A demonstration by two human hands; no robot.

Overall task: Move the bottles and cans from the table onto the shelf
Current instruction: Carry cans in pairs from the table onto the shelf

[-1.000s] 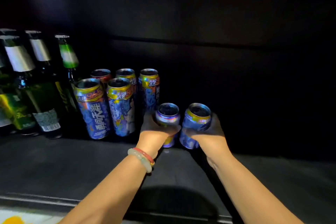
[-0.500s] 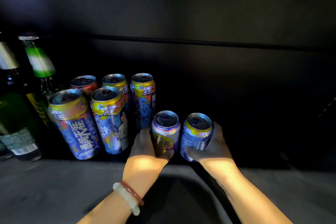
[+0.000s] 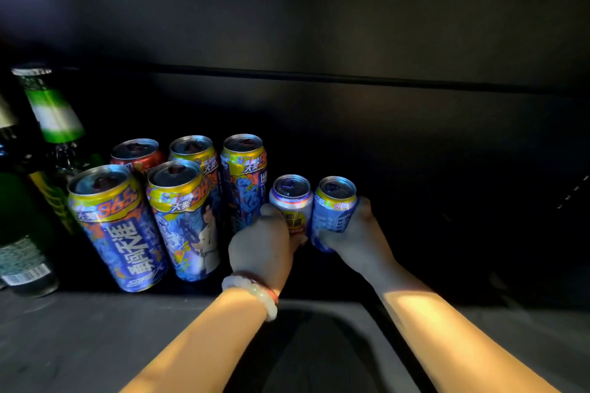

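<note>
Both arms reach deep into a dark shelf. My left hand wraps a short silver can with a yellow label. My right hand wraps a short blue can with a yellow rim. The two cans stand upright side by side, touching, just right of a group of tall blue and yellow cans. A red can stands at the back of that group. Whether the held cans rest on the shelf floor is hidden by my hands.
Green glass bottles stand at the far left of the shelf, one with a white barcode label. The shelf's back wall is black. The shelf floor right of my right hand is dark, with nothing visible on it.
Both hands have pushed the two short cans further back and left, closer to the tall cans. The view has moved in toward the shelf.
</note>
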